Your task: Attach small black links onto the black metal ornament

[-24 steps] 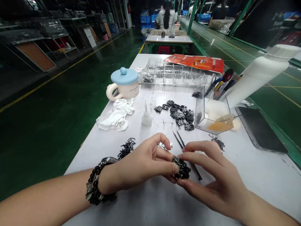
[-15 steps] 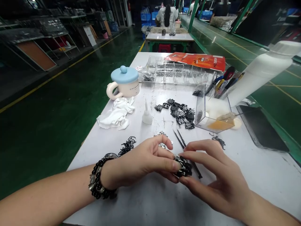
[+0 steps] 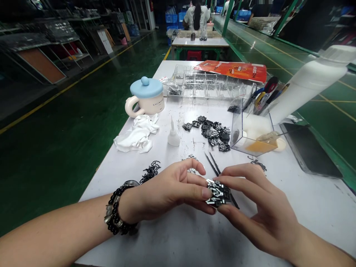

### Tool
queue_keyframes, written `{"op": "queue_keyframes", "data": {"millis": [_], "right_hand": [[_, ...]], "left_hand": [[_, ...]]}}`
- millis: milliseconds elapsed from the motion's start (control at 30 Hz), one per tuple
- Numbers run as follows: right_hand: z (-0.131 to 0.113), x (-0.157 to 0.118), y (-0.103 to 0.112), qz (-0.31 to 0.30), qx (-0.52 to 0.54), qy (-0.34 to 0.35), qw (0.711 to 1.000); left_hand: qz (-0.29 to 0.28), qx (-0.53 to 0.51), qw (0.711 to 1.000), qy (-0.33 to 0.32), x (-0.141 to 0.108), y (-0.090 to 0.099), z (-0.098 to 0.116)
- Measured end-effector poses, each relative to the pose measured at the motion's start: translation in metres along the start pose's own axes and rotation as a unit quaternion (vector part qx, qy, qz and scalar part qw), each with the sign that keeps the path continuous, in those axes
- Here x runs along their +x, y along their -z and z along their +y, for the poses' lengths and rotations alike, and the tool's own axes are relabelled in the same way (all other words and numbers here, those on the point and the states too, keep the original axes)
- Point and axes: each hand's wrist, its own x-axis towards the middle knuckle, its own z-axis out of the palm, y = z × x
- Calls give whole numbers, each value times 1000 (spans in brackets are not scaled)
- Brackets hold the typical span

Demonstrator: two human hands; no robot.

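Between my two hands is a small black-and-silver mechanical part point(image 3: 219, 194), flat and roughly square, held above the table. My left hand point(image 3: 178, 187) pinches its left side, thumb on top. The thumb and fingers of my right hand point(image 3: 258, 207) grip its right edge from above and below. Black tweezers point(image 3: 213, 165) lie on the table just behind it, partly covered by my right hand. Small silver pieces point(image 3: 191, 163) lie beyond my left fingers. Farther back is a pile of similar black parts point(image 3: 213, 133). Thin black pieces point(image 3: 150, 172) lie beside my left wrist.
A small dropper bottle point(image 3: 173, 137), a white cloth point(image 3: 137, 135) and a lidded mug point(image 3: 147, 98) stand left. Rightward are a clear tool box point(image 3: 250, 144), a large white bottle point(image 3: 308, 83) and a phone point(image 3: 311, 152). Behind sits a compartment tray point(image 3: 205, 83). A person point(image 3: 197, 18) is at another table.
The part has turned between my fingers, so its silver-patterned face now shows more plainly. My right hand has shifted slightly to the right.
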Motion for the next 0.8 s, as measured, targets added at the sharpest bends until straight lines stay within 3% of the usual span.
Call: {"op": "queue_keyframes", "data": {"millis": [333, 567, 700, 800], "right_hand": [[6, 3, -3, -49, 188, -58, 979], [11, 6, 3, -85, 173, -59, 980], [19, 14, 18, -25, 168, -50, 984], [21, 26, 21, 47, 153, -122, 980]], "left_hand": [[-9, -27, 997, -73, 2, -2, -5], [26, -12, 992, -123, 1, -9, -9], [25, 7, 991, -129, -2, -13, -11], [28, 24, 991, -126, -4, -13, -12]]}}
